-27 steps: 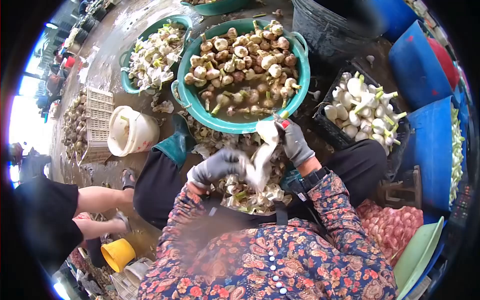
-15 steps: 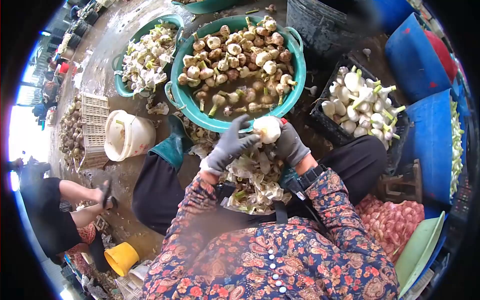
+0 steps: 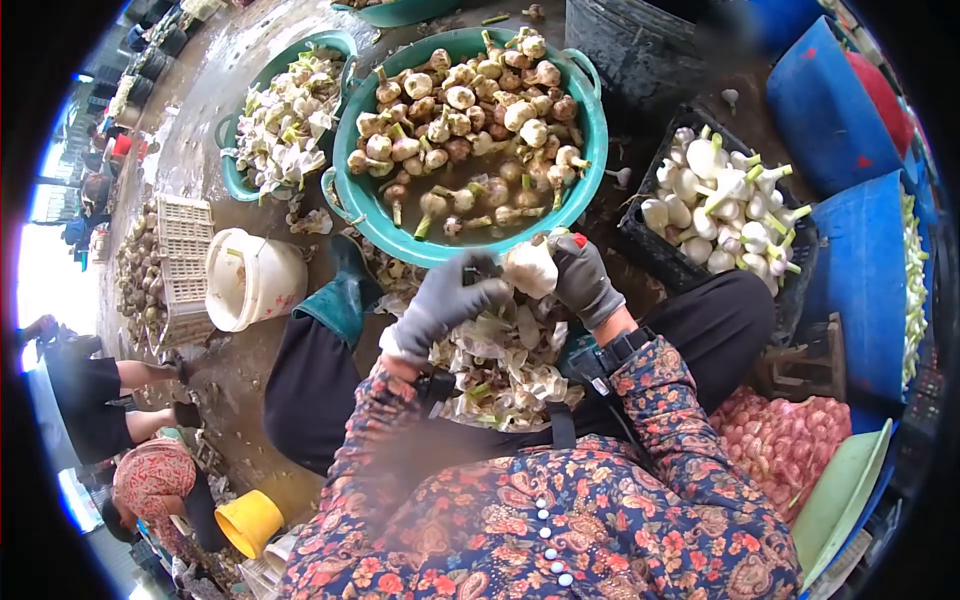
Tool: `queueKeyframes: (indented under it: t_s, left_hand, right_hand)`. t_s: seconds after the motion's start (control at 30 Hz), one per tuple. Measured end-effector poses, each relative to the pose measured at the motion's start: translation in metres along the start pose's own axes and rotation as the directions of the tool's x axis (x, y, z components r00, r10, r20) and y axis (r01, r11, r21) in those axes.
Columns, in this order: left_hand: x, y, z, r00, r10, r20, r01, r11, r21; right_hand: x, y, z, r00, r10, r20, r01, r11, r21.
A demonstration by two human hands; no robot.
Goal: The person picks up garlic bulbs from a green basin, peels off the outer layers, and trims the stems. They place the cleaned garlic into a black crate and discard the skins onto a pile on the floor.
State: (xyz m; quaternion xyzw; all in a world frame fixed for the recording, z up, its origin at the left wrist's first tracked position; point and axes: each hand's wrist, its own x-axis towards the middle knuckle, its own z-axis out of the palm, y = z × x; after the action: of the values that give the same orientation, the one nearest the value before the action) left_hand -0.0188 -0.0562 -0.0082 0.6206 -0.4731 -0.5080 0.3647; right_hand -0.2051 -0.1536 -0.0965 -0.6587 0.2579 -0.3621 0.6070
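Above the heap of papery garlic skins (image 3: 505,370) in my lap, a whitish garlic bulb (image 3: 530,270) is held between my hands. My right hand (image 3: 588,287), in a grey glove, grips the bulb's right side. A small red piece shows at its fingertips; I cannot make out what it belongs to. My left hand (image 3: 447,308), gloved too, has its fingers curled and its thumb against the bulb's left side. Just beyond stands a green tub (image 3: 345,130) of unpeeled garlic bulbs (image 3: 470,110) in brownish water.
To the right, a black crate (image 3: 640,225) holds peeled white garlic (image 3: 715,205) beside blue bins (image 3: 855,285). A smaller green basin (image 3: 235,170) of skins, a white bucket (image 3: 285,275) and a yellow bucket (image 3: 245,520) stand left. Another person (image 3: 155,480) bends down at lower left.
My left fingers, spread earlier, have curled in at the bulb. The bulb has tilted and sits slightly lower. At far left, a person in a patterned top has come more into view.
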Motion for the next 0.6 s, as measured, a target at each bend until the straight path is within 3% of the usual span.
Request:
queueKeyframes:
  t_s: [0.03,0.07,0.13,0.17,0.2,0.27,0.3,0.33,0.37,0.4,0.43,0.47,0.5,0.53,0.6]
  left_hand:
    - [0.008,-0.007,0.004,0.995,0.068,-0.074,-0.080,0.983,-0.165]
    - [0.014,-0.014,0.010,0.995,0.072,-0.067,-0.082,0.982,-0.168]
    - [0.022,-0.016,0.023,0.985,-0.174,0.007,0.170,0.952,-0.255]
    - [0.019,-0.019,0.026,0.983,-0.181,-0.033,0.152,0.898,-0.412]
    - [0.014,-0.017,0.029,0.983,-0.183,-0.029,0.155,0.898,-0.412]
    - [0.006,-0.012,0.035,0.992,-0.113,0.059,0.126,0.931,-0.343]
    - [0.001,-0.009,0.037,0.985,-0.036,0.171,0.095,0.934,-0.346]
    - [-0.008,0.006,0.031,0.932,-0.073,0.356,0.217,0.897,-0.384]
    - [-0.016,0.020,0.027,0.859,0.004,0.512,0.228,0.892,-0.390]
    - [-0.021,0.026,0.025,0.754,0.082,0.652,0.244,0.886,-0.393]
    - [-0.021,0.026,0.030,0.751,0.077,0.656,0.252,0.885,-0.391]
    - [-0.020,0.027,0.038,0.812,-0.004,0.584,0.204,0.939,-0.278]
    - [-0.020,0.028,0.042,0.868,-0.072,0.492,0.167,0.974,-0.152]
    - [-0.013,0.024,0.039,0.908,-0.130,0.399,0.279,0.897,-0.342]
    - [0.003,-0.012,0.047,0.979,-0.128,0.156,0.197,0.773,-0.603]
  right_hand:
    - [0.000,-0.006,0.003,0.998,0.066,-0.018,-0.062,0.981,0.183]
    - [0.000,-0.006,0.003,0.997,0.067,-0.024,-0.061,0.982,0.178]
    - [-0.001,-0.004,-0.001,1.000,-0.027,-0.012,0.026,0.999,-0.025]
    - [-0.001,0.002,0.000,0.959,0.276,-0.055,-0.222,0.861,0.458]
    - [0.000,0.008,0.001,0.958,0.279,-0.058,-0.223,0.860,0.459]
    - [0.000,0.021,-0.001,0.967,0.249,-0.056,-0.217,0.919,0.328]
    - [-0.002,-0.003,0.000,0.999,-0.036,0.016,0.038,0.996,-0.080]
    - [-0.002,-0.003,0.010,0.909,0.417,0.013,-0.334,0.708,0.623]
    - [0.001,0.011,0.005,0.853,0.497,0.162,-0.377,0.372,0.848]
    - [0.007,0.009,0.002,0.797,0.508,0.327,-0.365,-0.028,0.931]
    - [0.006,0.005,0.001,0.710,0.682,0.175,-0.285,0.051,0.957]
    - [0.008,0.002,0.002,0.662,0.737,0.137,-0.227,0.022,0.974]
    - [0.008,0.010,0.001,0.686,0.700,0.200,-0.263,-0.018,0.965]
    - [0.005,0.025,0.000,0.709,0.656,0.259,-0.297,-0.054,0.953]
    - [-0.011,0.052,0.002,0.806,0.392,0.443,-0.393,-0.203,0.897]
